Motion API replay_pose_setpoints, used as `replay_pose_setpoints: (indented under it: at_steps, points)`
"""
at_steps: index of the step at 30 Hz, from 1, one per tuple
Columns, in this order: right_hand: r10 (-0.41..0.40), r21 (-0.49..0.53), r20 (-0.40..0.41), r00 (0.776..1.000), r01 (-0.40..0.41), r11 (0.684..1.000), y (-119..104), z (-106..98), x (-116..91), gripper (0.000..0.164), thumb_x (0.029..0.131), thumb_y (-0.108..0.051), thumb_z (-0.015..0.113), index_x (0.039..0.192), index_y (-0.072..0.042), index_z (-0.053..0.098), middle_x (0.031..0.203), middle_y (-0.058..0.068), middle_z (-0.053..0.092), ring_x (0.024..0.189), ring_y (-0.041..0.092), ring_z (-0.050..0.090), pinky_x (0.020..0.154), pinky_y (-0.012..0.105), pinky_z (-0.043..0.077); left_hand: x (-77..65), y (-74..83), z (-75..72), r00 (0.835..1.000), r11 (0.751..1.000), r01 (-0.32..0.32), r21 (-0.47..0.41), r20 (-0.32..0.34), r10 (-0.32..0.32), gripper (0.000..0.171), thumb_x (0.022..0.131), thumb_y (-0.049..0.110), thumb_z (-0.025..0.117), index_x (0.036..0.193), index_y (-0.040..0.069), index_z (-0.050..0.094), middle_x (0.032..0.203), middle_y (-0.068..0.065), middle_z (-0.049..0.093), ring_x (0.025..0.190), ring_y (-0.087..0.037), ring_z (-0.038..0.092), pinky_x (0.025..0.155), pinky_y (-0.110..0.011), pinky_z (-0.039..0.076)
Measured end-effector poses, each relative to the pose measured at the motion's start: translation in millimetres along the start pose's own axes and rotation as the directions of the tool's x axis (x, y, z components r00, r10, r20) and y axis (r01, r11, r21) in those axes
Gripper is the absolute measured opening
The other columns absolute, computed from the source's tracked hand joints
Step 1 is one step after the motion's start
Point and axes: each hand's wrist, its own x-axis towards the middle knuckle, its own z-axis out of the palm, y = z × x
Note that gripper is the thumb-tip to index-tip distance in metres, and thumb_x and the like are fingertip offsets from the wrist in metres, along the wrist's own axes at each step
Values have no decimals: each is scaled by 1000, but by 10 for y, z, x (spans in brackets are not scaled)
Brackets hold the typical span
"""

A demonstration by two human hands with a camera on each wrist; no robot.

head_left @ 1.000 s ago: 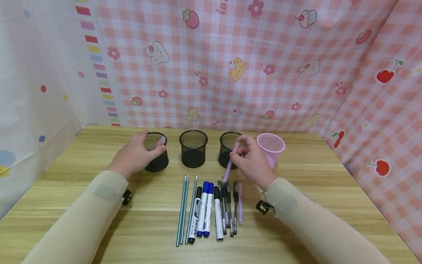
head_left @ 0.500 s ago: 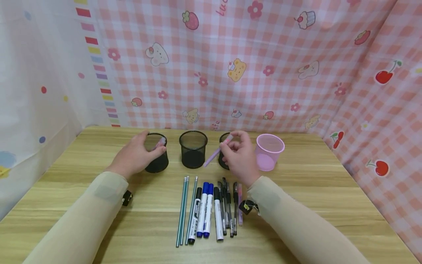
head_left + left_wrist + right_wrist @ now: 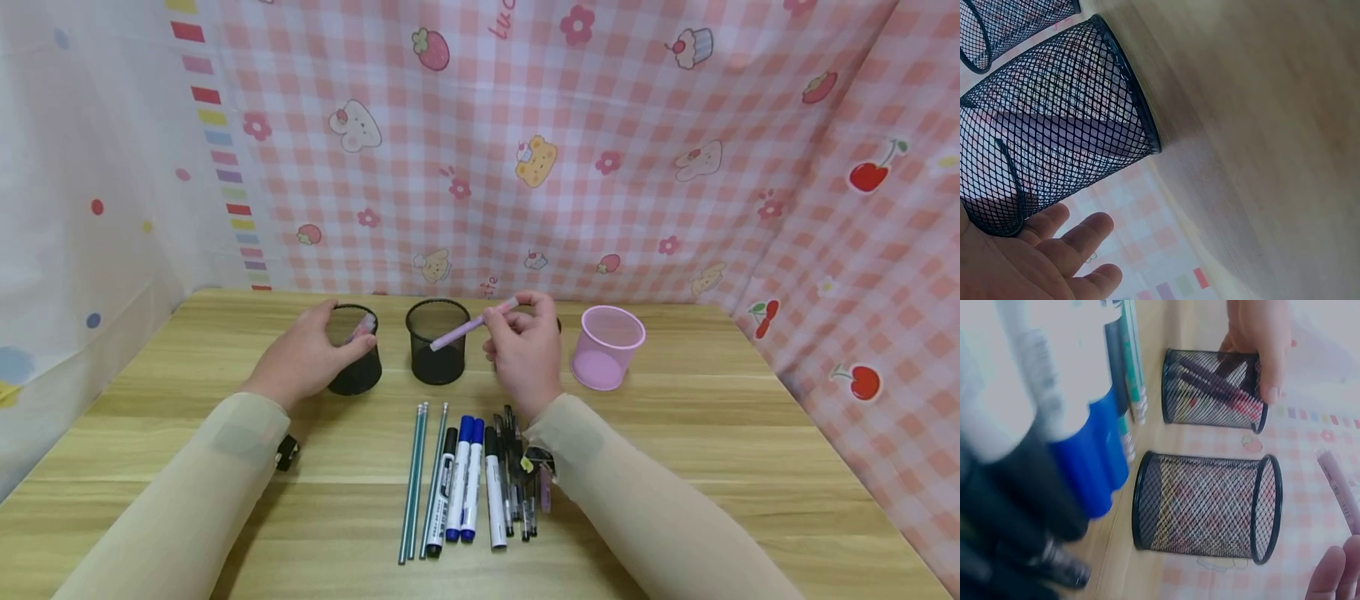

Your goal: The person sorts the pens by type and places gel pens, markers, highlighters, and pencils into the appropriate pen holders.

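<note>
My left hand (image 3: 303, 354) holds the leftmost black mesh pen cup (image 3: 360, 371), its thumb over the rim and its fingers along the far side. Inside that cup, purple-pink pens (image 3: 1216, 387) show through the mesh. Between thumb and fingers of my right hand (image 3: 525, 358) is a pale purple pen (image 3: 459, 333), tilted with its lower end to the left. That end overlaps the rim of the second black mesh cup (image 3: 438, 362) in the head view. The right wrist view shows the pen high beside this cup's open end.
A pink mesh cup (image 3: 603, 371) stands at the right; a third black cup is mostly hidden behind my right hand. In front lie green pencils (image 3: 414, 483), whiteboard markers (image 3: 465, 475), black pens (image 3: 510, 492) and another purple pen (image 3: 545, 492), partly under my right wrist.
My right hand has carried the purple pen leftward from above the black pens toward the second cup, tipping it flatter. My left hand stays on its cup.
</note>
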Motion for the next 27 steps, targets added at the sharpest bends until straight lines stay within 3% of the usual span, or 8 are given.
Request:
replay_pose_setpoints:
  at_steps: [5, 12, 20, 27]
  points:
    - [36, 31, -17, 999, -35, 999, -8, 104, 8, 36, 102, -13, 70, 128, -8, 47, 85, 5, 71, 59, 15, 61, 58, 26, 57, 2, 0, 8, 1000, 1000, 5, 2, 3, -5, 123, 87, 93, 39, 169, 5, 14, 172, -29, 21, 154, -54, 29, 121, -71, 31]
    - [75, 102, -78, 994, -67, 992, -2, 322, -24, 35, 103, -13, 69, 129, -11, 46, 97, 27, 71, 55, 15, 60, 56, 29, 57, 0, 0, 2, 1000, 1000, -2, 6, 6, 2, 123, 88, 93, 40, 169, 4, 14, 171, -29, 21, 153, -54, 30, 120, -72, 31]
    - [73, 76, -98, 993, -66, 995, -37, 582, -90, 43, 104, -16, 67, 137, -6, 42, 98, 23, 72, 54, 14, 64, 55, 27, 58, -2, 3, -5, 1000, 1000, 0, 2, 7, 0, 122, 88, 92, 40, 169, 4, 14, 171, -30, 22, 153, -54, 31, 119, -72, 32]
    - [70, 43, -92, 993, -67, 997, 1, 769, -114, 37, 105, -17, 65, 133, -7, 43, 103, 26, 73, 56, 19, 67, 52, 27, 57, 3, 2, 0, 1000, 1000, 1, -4, -1, -1, 122, 88, 91, 43, 168, 3, 16, 170, -30, 24, 152, -54, 33, 117, -73, 35]
